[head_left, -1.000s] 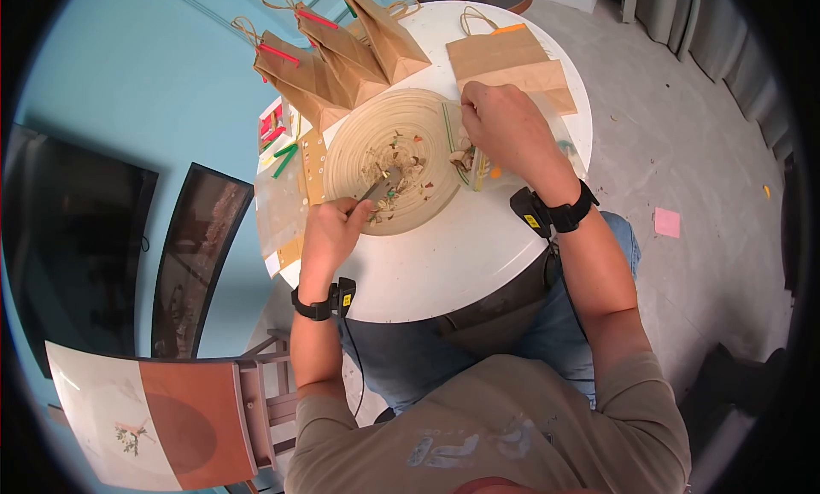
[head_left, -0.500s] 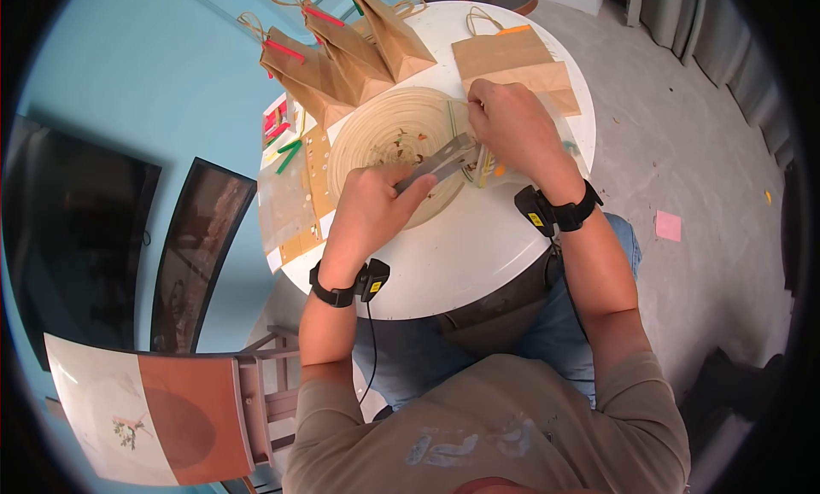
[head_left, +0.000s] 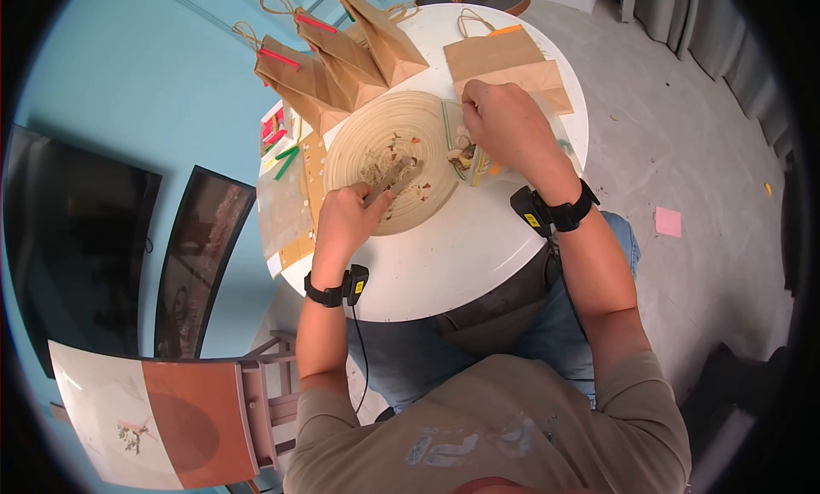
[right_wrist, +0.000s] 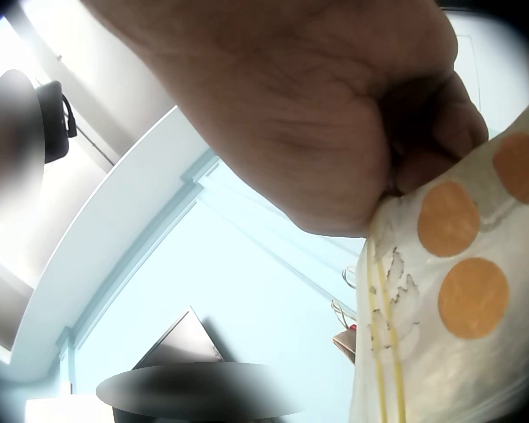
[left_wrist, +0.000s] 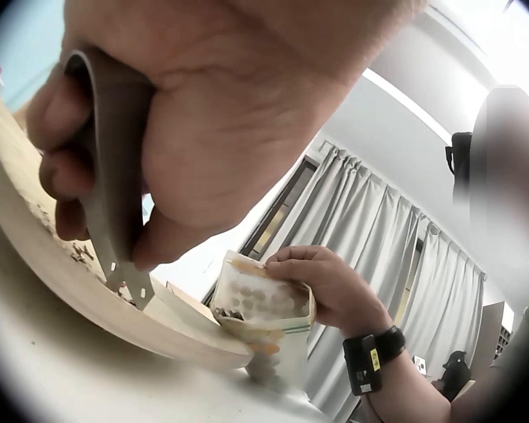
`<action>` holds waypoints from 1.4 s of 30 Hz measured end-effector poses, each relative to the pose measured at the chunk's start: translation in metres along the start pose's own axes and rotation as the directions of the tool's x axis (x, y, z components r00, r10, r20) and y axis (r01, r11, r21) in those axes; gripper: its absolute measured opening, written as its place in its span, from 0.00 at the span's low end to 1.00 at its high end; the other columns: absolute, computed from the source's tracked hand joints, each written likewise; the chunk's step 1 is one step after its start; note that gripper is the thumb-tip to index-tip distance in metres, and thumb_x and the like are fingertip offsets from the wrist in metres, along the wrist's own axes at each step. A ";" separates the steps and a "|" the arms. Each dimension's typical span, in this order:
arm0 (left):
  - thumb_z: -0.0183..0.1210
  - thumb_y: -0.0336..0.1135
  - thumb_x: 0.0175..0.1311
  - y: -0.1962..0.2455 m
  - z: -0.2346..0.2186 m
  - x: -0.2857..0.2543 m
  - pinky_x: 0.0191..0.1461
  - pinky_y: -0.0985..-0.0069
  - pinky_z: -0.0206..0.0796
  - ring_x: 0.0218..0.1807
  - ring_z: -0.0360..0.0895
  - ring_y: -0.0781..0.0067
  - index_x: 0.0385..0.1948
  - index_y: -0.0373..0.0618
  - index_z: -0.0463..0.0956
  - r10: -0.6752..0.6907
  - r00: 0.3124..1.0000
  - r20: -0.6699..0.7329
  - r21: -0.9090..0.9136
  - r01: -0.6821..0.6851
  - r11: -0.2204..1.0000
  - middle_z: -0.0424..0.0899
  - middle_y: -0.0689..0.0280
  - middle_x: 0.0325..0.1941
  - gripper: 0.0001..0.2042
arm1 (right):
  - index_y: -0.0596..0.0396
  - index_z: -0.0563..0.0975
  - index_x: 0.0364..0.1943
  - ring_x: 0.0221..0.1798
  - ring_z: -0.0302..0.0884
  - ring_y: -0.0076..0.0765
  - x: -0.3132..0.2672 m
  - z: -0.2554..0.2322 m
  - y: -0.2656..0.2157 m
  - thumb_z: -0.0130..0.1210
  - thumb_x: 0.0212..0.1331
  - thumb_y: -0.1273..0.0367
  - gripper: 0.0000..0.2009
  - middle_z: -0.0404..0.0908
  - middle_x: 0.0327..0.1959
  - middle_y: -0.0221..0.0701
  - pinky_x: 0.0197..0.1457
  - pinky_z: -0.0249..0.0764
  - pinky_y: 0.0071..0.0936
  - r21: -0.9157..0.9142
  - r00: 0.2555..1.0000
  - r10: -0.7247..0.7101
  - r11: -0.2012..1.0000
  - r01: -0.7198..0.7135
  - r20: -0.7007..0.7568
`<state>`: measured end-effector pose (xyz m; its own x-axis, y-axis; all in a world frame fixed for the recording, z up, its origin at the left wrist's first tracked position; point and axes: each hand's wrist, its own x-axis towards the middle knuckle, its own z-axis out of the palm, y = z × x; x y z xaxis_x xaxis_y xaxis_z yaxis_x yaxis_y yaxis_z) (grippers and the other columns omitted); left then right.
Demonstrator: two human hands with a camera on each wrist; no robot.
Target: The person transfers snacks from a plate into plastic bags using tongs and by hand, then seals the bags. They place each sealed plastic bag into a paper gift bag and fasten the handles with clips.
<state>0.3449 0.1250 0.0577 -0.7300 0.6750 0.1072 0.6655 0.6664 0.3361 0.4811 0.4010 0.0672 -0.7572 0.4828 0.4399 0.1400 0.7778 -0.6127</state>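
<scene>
My left hand (head_left: 346, 221) grips grey metal tongs (head_left: 386, 185), whose tips reach down among dry scraps (head_left: 398, 142) on a round, ringed wooden tray (head_left: 352, 128). In the left wrist view, fingers and thumb wrap the bent end of the tongs (left_wrist: 119, 167). At the tray's right side, my right hand (head_left: 511, 127) pinches the upper edge of a clear zip bag (head_left: 478, 175), its mouth facing the tray. Pale and dark pieces show inside it. Orange dots mark the bag (right_wrist: 423, 335) in the right wrist view, where the right fingertips are partly hidden.
Several brown paper bags (head_left: 395, 46) with red and green clips stand behind the tray. Another paper bag (head_left: 504, 63) lies at the back right. Green clips (head_left: 287, 161), a small box (head_left: 275, 127) and a clear sheet (head_left: 282, 208) lie left on the white round table (head_left: 418, 280).
My left hand swung the tongs from the tray right to the bag's mouth, then back left over the tray. The right hand stays at the bag.
</scene>
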 end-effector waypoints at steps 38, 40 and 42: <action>0.73 0.41 0.73 -0.006 -0.020 -0.025 0.31 0.57 0.72 0.23 0.80 0.40 0.31 0.32 0.90 -0.008 0.995 -0.098 -0.002 0.008 1.000 0.81 0.45 0.19 0.17 | 0.64 0.87 0.39 0.37 0.89 0.63 0.000 0.004 -0.002 0.57 0.73 0.72 0.10 0.89 0.33 0.54 0.47 0.82 0.54 -0.025 1.000 -0.026 0.999 0.026 0.007; 0.73 0.40 0.73 0.002 -0.027 -0.023 0.31 0.59 0.72 0.23 0.79 0.40 0.33 0.32 0.90 0.020 0.990 -0.138 -0.061 -0.028 0.998 0.81 0.44 0.21 0.16 | 0.64 0.87 0.39 0.37 0.89 0.63 0.000 0.005 -0.002 0.57 0.73 0.72 0.10 0.89 0.33 0.53 0.47 0.82 0.53 -0.030 1.000 -0.025 0.999 0.025 0.008; 0.73 0.39 0.73 0.018 -0.033 -0.020 0.30 0.62 0.69 0.21 0.74 0.53 0.34 0.31 0.89 0.046 0.992 -0.118 -0.092 -0.057 0.994 0.79 0.48 0.20 0.16 | 0.64 0.87 0.39 0.37 0.89 0.63 0.000 0.005 -0.002 0.57 0.73 0.72 0.10 0.89 0.33 0.54 0.47 0.82 0.53 -0.029 1.000 -0.030 0.999 0.030 0.003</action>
<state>0.3662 0.1131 0.0923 -0.7120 0.6628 0.2317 0.6887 0.5950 0.4144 0.4778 0.3977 0.0651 -0.7632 0.4582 0.4556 0.1362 0.8033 -0.5798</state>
